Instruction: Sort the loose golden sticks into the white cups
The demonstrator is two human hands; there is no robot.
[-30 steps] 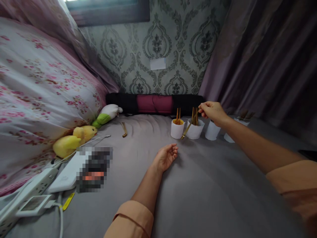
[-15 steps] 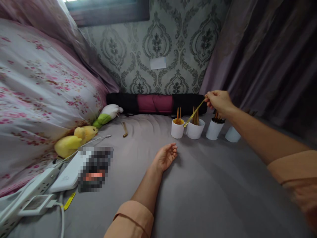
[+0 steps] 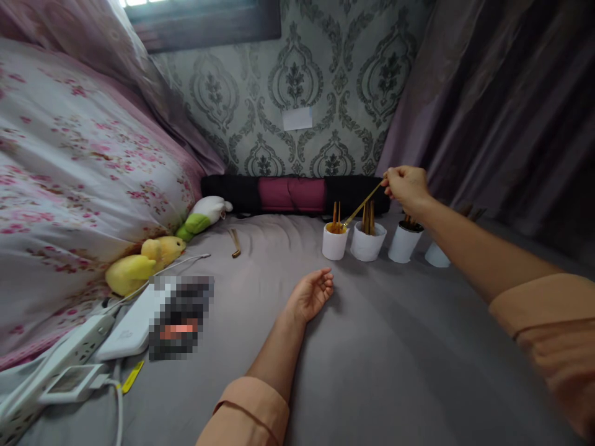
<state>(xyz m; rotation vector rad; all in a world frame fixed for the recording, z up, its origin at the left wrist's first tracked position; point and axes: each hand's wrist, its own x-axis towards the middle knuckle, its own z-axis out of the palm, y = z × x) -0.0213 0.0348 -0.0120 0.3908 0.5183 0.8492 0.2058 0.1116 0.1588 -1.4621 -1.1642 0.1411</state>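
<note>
My right hand (image 3: 407, 187) is closed, pinching the upper end of a slender gold-coloured utensil (image 3: 365, 204). This utensil slants down to the left, and its lower tip is at the rim of the leftmost white cup (image 3: 334, 246), which has a yellow inside and a few sticks upright in it. The tip's shape is too small to make out. A wider white cup (image 3: 368, 245) with several golden sticks stands beside it, under the utensil. My left hand (image 3: 312, 293) rests on the grey sheet in front of the cups, fingers loosely curled, holding nothing.
Two more white cups, one dark-rimmed (image 3: 403, 246) and one behind my forearm (image 3: 437, 255), stand to the right. A small gold-brown utensil (image 3: 235, 243) lies on the sheet. Plush toys (image 3: 134, 272), a power strip (image 3: 79, 356) and a white power bank (image 3: 130, 331) are at left.
The utensil's lower tip has moved up and slightly left, from beside the leftmost cup to its rim. My left hand has stayed in place.
</note>
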